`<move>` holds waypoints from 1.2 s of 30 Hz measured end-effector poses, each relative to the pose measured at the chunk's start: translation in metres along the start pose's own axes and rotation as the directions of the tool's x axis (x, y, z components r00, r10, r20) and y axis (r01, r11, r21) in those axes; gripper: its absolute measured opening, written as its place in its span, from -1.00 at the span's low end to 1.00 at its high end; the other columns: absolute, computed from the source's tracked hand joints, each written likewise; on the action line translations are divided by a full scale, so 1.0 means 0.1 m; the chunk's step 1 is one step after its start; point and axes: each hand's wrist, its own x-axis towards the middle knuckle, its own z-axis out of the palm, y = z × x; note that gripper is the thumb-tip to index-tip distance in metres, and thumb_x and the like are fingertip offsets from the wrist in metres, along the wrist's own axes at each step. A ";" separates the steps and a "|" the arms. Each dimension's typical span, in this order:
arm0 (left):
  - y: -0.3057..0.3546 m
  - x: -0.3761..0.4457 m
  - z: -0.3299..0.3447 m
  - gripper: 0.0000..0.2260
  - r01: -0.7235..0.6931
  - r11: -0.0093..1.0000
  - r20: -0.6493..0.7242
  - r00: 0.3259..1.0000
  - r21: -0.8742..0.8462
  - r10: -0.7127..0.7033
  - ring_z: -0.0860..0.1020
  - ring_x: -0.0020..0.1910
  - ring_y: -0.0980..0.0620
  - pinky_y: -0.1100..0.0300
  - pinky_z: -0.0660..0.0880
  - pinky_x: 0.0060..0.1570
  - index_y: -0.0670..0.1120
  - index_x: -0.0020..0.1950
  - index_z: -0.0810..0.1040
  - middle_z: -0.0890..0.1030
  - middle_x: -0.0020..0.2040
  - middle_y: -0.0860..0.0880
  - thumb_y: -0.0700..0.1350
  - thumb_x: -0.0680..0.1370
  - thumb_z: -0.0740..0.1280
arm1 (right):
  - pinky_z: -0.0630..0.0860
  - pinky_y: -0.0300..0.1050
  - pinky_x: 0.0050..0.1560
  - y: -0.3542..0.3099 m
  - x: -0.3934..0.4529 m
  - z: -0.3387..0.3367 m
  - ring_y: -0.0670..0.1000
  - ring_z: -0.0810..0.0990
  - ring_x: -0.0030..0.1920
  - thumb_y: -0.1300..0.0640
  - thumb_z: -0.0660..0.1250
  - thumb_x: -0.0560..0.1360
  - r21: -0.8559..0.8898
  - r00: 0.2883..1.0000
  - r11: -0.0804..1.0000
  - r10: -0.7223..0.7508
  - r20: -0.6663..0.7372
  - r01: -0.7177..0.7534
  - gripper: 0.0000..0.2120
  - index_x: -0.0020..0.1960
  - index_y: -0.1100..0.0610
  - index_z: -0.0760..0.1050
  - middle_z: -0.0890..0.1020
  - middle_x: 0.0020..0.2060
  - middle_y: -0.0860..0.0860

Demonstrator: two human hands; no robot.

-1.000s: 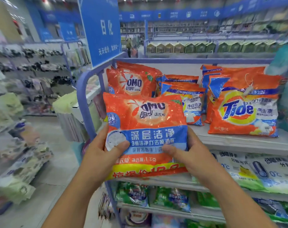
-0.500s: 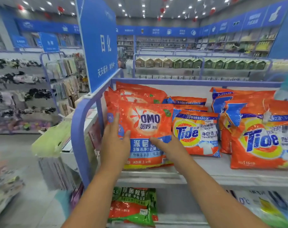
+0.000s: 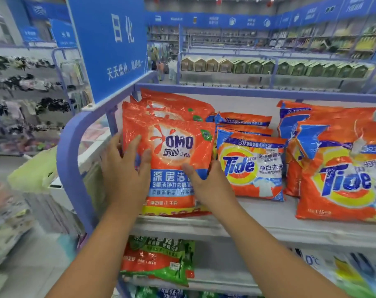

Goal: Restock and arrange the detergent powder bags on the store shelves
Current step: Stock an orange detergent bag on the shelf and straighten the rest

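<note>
- the front omo bag (image 3: 178, 160) stands upright at the left end of the top shelf (image 3: 268, 214), leaning on more omo bags (image 3: 174, 108) behind it
- its label reads "omo" in blue, with chinese writing on a blue band below
- the left hand (image 3: 124, 175) lies flat on the bag's left side, fingers straight and spread, with fingertips at the bag's left edge
- the right hand (image 3: 208, 186) holds the bag's lower right edge, thumb on the front; its fingers are hidden behind
- just beside it stand small tide bags (image 3: 251, 166), "tide" in blue on a yellow ring
- a larger tide bag (image 3: 341, 179) stands at the right
- a blue sign (image 3: 109, 44) above bears white chinese characters
- a green-and-orange bag (image 3: 159, 263) lies on the shelf below
</note>
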 end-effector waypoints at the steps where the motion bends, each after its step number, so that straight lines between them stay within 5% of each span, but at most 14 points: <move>1: 0.02 -0.07 -0.02 -0.58 -0.073 0.997 -0.030 0.997 0.011 0.074 0.28 0.51 -0.10 -0.17 0.33 0.43 0.09 0.45 0.45 0.26 0.54 -0.02 0.18 0.62 0.23 | 0.61 0.07 0.15 0.04 -0.05 -0.02 -0.06 0.61 0.13 -0.48 0.33 0.37 0.045 0.999 0.998 -0.053 0.011 0.052 -0.34 0.30 -0.13 0.29 0.56 0.24 -0.12; 4: 0.06 -0.30 0.01 -0.50 -0.240 0.960 0.088 0.969 0.142 0.229 0.13 0.60 -0.11 0.08 -0.15 0.57 0.11 0.50 0.44 0.16 0.64 -0.03 0.22 0.59 0.30 | 0.45 0.04 0.35 0.06 -0.20 -0.09 0.03 0.39 0.46 -0.36 0.40 0.43 -0.114 0.972 0.975 -0.172 0.163 0.192 0.05 0.61 -0.16 -0.24 0.21 0.58 -0.05; 6: 0.03 -0.39 0.10 -0.39 -0.330 0.894 0.242 0.934 0.304 0.263 0.03 0.63 -0.07 0.08 -0.37 0.53 0.12 0.58 0.30 0.05 0.67 -0.01 0.34 0.58 0.10 | 0.48 0.09 0.25 0.08 -0.14 -0.09 0.15 0.48 0.38 -0.38 0.31 0.48 -0.288 0.953 0.932 -0.139 0.270 0.218 0.06 0.60 -0.12 -0.40 0.20 0.56 0.07; 9: -0.02 -0.38 0.17 -0.32 -0.290 0.898 0.347 0.922 0.331 0.170 -0.11 0.65 0.00 -0.16 -0.24 0.55 0.14 0.65 0.07 -0.09 0.68 0.05 0.40 0.57 -0.08 | 0.55 0.14 0.19 0.06 -0.01 -0.11 0.19 0.56 0.24 -0.45 0.22 0.48 -0.343 0.938 0.914 -0.095 0.333 0.214 0.03 0.59 -0.12 -0.42 0.21 0.52 0.17; 13: 0.12 -0.64 -0.01 -0.44 -0.194 0.949 0.199 0.969 0.248 0.146 0.05 0.63 -0.11 -0.21 0.01 0.57 -0.04 0.59 0.29 0.13 0.65 -0.08 0.19 0.66 0.06 | 0.37 0.11 0.43 0.06 -0.24 -0.18 0.19 0.30 0.48 -0.33 0.18 0.58 -0.392 0.968 0.891 -0.164 0.193 0.229 -0.13 0.65 0.04 -0.17 0.22 0.49 0.19; 16: 0.18 -1.31 -0.27 -0.70 -0.205 0.978 -0.037 0.978 0.026 0.206 0.43 0.41 -0.08 0.04 0.31 0.44 -0.19 0.31 0.58 0.53 0.38 -0.13 -0.14 0.62 0.27 | 0.47 -0.15 0.14 0.24 -0.92 -0.35 -0.08 0.46 0.17 -0.10 0.23 0.63 -0.163 0.859 0.847 -0.512 0.003 0.506 -0.55 0.48 -0.01 0.33 0.45 0.17 -0.10; 18: 0.07 -1.81 -0.35 -0.78 -0.214 0.977 0.021 0.976 -0.006 0.215 0.53 0.20 -0.02 0.25 0.34 0.31 -0.18 0.14 0.66 0.62 0.17 -0.07 -0.19 0.59 0.28 | 0.45 -0.25 -0.11 0.52 -1.39 -0.34 -0.19 0.48 -0.08 -0.01 0.23 0.62 -0.058 0.819 0.818 -0.565 0.098 0.572 -0.80 0.23 -0.09 0.50 0.52 -0.03 -0.21; 21: -0.31 -2.25 -0.20 -0.76 -0.112 0.994 0.273 0.956 0.013 0.104 0.51 0.16 0.08 0.22 0.43 0.24 -0.10 0.11 0.66 0.59 0.13 0.04 -0.09 0.58 0.24 | 0.51 -0.11 -0.13 1.06 -1.62 -0.04 -0.13 0.53 -0.20 -0.02 0.21 0.62 -0.067 0.901 0.960 -0.229 0.369 0.272 -0.83 0.00 -0.04 0.57 0.60 -0.18 -0.16; 23: -0.60 -2.36 -0.05 -0.73 -0.005 0.998 0.375 0.927 0.060 -0.018 0.48 0.25 0.07 0.05 0.46 0.28 -0.07 0.19 0.64 0.56 0.23 0.04 -0.07 0.57 0.25 | 0.55 -0.07 -0.03 1.37 -1.50 0.20 -0.08 0.59 -0.12 -0.03 0.21 0.64 -0.151 0.877 0.989 0.081 0.473 -0.010 -0.80 0.06 -0.02 0.60 0.64 -0.12 -0.14; 25: -0.83 -2.37 0.10 -0.69 0.072 0.992 0.425 0.899 0.099 -0.108 0.48 0.32 -0.06 -0.06 0.47 0.31 -0.10 0.26 0.62 0.53 0.33 -0.05 -0.10 0.56 0.27 | 0.54 -0.12 -0.04 1.57 -1.32 0.40 -0.03 0.62 -0.11 -0.06 0.21 0.65 -0.197 0.825 0.969 0.233 0.515 -0.151 -0.75 0.18 0.01 0.58 0.65 -0.03 -0.07; 28: -1.05 -2.28 0.34 -0.65 0.070 0.980 0.475 0.867 0.185 -0.152 0.47 0.37 -0.22 -0.09 0.46 0.33 -0.13 0.34 0.59 0.49 0.39 -0.19 -0.17 0.55 0.36 | 0.56 -0.08 0.11 1.76 -1.01 0.71 0.03 0.64 0.01 -0.10 0.21 0.66 -0.156 0.829 0.947 0.321 0.458 -0.280 -0.66 0.26 0.07 0.58 0.68 0.09 0.03; 30: -1.20 -2.21 0.53 -0.62 0.051 0.982 0.494 0.859 0.184 -0.137 0.51 0.29 -0.31 -0.12 0.51 0.24 -0.13 0.35 0.60 0.55 0.29 -0.26 -0.05 0.56 0.30 | 0.55 -0.05 0.16 1.85 -0.82 0.91 0.10 0.64 0.13 -0.14 0.19 0.66 -0.110 0.845 0.935 0.351 0.403 -0.336 -0.59 0.28 0.13 0.57 0.68 0.16 0.08; 36: -1.59 -1.96 1.02 -0.44 -0.115 0.924 0.645 0.747 0.365 -0.161 0.49 0.35 -0.32 -0.14 0.48 0.30 -0.03 0.43 0.53 0.55 0.36 -0.25 0.18 0.53 0.10 | 0.61 0.11 0.20 2.18 -0.48 1.61 0.12 0.70 0.04 -0.40 0.23 0.49 0.085 0.786 0.840 0.460 0.414 -0.537 -0.39 0.22 0.09 0.55 0.72 0.07 0.09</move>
